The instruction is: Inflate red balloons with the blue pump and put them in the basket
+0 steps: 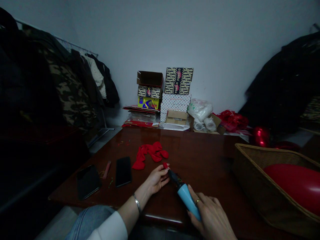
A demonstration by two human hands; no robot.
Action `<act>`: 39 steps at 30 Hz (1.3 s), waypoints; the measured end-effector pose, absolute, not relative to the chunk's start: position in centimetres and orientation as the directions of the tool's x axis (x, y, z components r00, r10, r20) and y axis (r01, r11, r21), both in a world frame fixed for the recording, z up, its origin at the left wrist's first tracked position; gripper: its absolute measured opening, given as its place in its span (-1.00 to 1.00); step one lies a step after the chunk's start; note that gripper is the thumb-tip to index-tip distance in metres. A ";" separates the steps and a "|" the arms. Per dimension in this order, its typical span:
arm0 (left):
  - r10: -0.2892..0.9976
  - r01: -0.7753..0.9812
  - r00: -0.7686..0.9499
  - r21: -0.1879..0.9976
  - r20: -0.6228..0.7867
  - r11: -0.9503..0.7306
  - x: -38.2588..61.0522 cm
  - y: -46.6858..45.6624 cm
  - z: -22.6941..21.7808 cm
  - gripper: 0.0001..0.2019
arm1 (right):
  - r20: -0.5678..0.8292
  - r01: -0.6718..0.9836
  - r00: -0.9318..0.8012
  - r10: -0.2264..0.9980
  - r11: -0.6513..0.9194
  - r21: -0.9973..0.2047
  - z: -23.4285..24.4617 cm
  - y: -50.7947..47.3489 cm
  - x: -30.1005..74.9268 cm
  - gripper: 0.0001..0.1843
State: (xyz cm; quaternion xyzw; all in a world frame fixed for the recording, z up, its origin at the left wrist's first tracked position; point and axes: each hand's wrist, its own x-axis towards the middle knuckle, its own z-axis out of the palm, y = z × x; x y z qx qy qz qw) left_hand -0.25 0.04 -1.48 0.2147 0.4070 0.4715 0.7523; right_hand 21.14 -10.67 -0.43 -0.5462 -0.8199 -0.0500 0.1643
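My right hand (210, 211) is wrapped round the light blue barrel of a balloon pump (188, 199). Its black nozzle points up and to the left, away from me. At the nozzle's tip, my left hand (158, 178) pinches a small limp red balloon (165, 165) between thumb and finger. Whether the balloon's neck is fully over the nozzle I cannot tell. Just beyond my left hand lies a heap of limp red balloons (150, 151) on the brown table (200, 146).
Left of my hands lie a black phone (123, 171), another dark phone (88, 181) and a pink tube (107, 169). A wicker basket (240, 166) with an inflated red balloon (296, 185) stands at the right. Stacked boxes (175, 102) and plastic bags (200, 110) line the wall.
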 end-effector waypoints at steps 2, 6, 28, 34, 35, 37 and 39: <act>0.894 -0.570 0.217 0.693 -0.392 0.442 -0.3 0.1 -1.6 -0.64 | 0.326 0.910 -0.361 0.874 0.406 -0.081 -0.5 -10.7 21.3 -0.35; 0.935 -0.629 0.183 0.695 -0.304 0.349 -0.5 0.2 -1.8 -0.40 | 0.327 0.901 -0.386 0.863 0.429 -0.070 -0.2 -10.8 21.6 -0.35; 0.889 -0.656 0.379 0.603 -0.258 0.455 1.0 -1.4 -2.1 -0.74 | 0.331 0.886 -0.315 0.889 0.401 -0.233 0.4 -11.1 21.4 -0.35; 0.922 -0.715 0.279 0.582 -0.268 0.386 1.4 -1.3 -1.6 -0.75 | 0.245 0.892 -0.311 0.918 0.371 -0.257 0.8 -11.1 20.8 -0.37; 0.923 -0.714 0.271 0.585 -0.273 0.383 1.5 -1.3 -1.6 -0.76 | 0.233 0.896 -0.308 0.922 0.364 -0.255 0.9 -11.1 20.6 -0.38; 0.918 -0.712 0.275 0.581 -0.285 0.394 1.7 -1.4 -1.4 -0.77 | 0.218 0.903 -0.298 0.929 0.348 -0.252 0.9 -11.2 20.3 -0.40; 0.918 -0.736 0.278 0.552 -0.281 0.392 1.8 -1.3 -1.1 -0.76 | 0.201 0.904 -0.292 0.935 0.339 -0.260 1.0 -11.2 19.9 -0.40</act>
